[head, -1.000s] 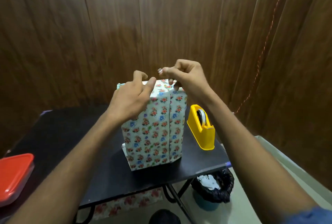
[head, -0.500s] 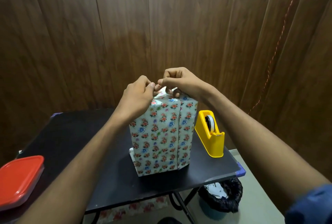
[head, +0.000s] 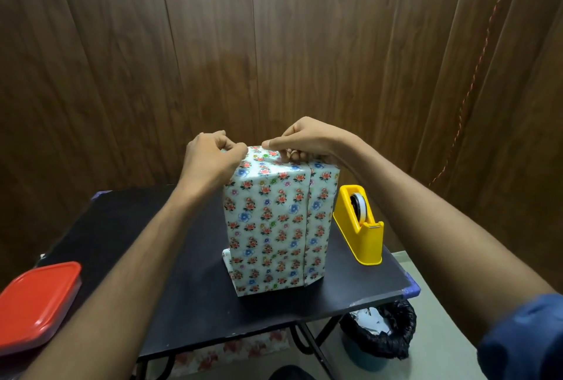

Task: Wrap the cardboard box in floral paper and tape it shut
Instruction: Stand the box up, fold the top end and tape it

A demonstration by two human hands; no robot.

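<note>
Head view: the box (head: 278,227) stands on end near the middle of the black surface (head: 128,236), its long axis vertical, already covered in floral paper (head: 265,245) down the sides, with a vertical seam toward its right edge. Both hands meet at the top end. The left hand (head: 210,160) sits at the top left corner, fingers curled, thumb and forefinger pinching the paper there. The right hand (head: 307,143) reaches over the top from the right, its fingers (head: 292,155) curled down onto the folded paper, thumb tip touching the top edge beside the left thumb. Whether a strip of tape is held, I cannot tell.

The top fold lies directly under both sets of fingers. The yellow tape dispenser (head: 361,227) stands just right of the box, so the right hand is the nearer 1 for fetching tape while the left holds the fold down.
</note>
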